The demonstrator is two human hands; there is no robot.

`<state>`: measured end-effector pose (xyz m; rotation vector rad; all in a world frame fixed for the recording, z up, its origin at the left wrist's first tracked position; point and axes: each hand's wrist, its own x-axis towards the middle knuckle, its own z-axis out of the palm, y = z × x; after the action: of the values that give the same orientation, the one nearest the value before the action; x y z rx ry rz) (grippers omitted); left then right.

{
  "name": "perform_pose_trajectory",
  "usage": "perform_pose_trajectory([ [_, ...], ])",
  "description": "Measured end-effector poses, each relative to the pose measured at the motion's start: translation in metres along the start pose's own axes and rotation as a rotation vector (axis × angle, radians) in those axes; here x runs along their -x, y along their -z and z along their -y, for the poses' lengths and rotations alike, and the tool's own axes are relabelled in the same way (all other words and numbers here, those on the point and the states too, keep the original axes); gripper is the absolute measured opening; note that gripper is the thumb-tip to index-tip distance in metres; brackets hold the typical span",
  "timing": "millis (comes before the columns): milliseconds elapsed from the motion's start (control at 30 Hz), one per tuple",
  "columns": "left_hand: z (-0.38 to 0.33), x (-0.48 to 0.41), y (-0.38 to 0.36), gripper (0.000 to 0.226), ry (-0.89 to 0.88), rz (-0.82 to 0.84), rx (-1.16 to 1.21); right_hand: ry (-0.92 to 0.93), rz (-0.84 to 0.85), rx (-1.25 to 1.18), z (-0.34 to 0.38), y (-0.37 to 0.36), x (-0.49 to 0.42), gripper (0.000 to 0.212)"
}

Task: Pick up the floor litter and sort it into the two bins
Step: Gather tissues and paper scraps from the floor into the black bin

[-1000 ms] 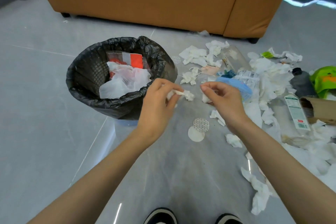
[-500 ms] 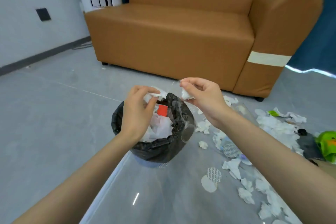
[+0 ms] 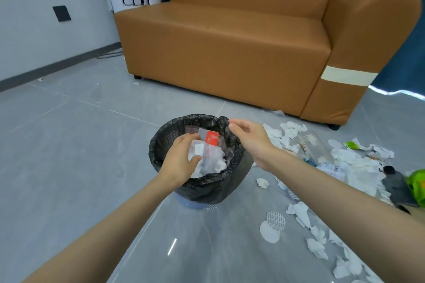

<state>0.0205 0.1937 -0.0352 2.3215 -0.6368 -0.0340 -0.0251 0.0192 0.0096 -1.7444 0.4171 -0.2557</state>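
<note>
A bin lined with a black bag (image 3: 161, 145) stands on the grey floor in front of me, holding white tissues, clear plastic and a red-and-white wrapper (image 3: 212, 137). My left hand (image 3: 180, 159) hovers over the bin's mouth with loosely spread fingers. A small white scrap (image 3: 197, 149) lies just off its fingertips, and I see no grip on it. My right hand (image 3: 249, 139) is above the bin's right rim, fingers straight and empty. Crumpled white tissues (image 3: 358, 163) litter the floor to the right.
An orange sofa (image 3: 230, 53) stands behind the bin. Among the litter on the right lie a clear bottle (image 3: 315, 142), a dark bottle (image 3: 395, 181), a green wrapper (image 3: 416, 184) and two round white pads (image 3: 273, 225). One tissue ball (image 3: 262, 182) sits next to the bin.
Both hands carried tissue scraps from the floor to above the bin. The right hand's scrap is gone and its fingers have straightened. The left hand has dropped lower over the bin and spread its fingers.
</note>
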Motion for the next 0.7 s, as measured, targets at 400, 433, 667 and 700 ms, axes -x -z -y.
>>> perform_pose_trajectory([
  [400, -0.006, 0.029, -0.031, 0.021, -0.081, 0.275, -0.295, -0.12, 0.156, 0.402, -0.055, 0.027, 0.022, 0.038],
  [433, -0.007, 0.03, -0.034, 0.017, -0.094, 0.279, -0.274, -0.124, 0.165, 0.403, -0.058, 0.029, 0.025, 0.038],
  [667, -0.014, 0.037, -0.056, 0.015, -0.22, 0.227, -0.155, -0.223, 0.028, 0.234, -0.08, 0.059, 0.048, 0.031],
  [700, -0.018, 0.037, -0.061, 0.015, -0.231, 0.225, -0.147, -0.251, -0.002, 0.21, -0.085, 0.066, 0.054, 0.031],
])
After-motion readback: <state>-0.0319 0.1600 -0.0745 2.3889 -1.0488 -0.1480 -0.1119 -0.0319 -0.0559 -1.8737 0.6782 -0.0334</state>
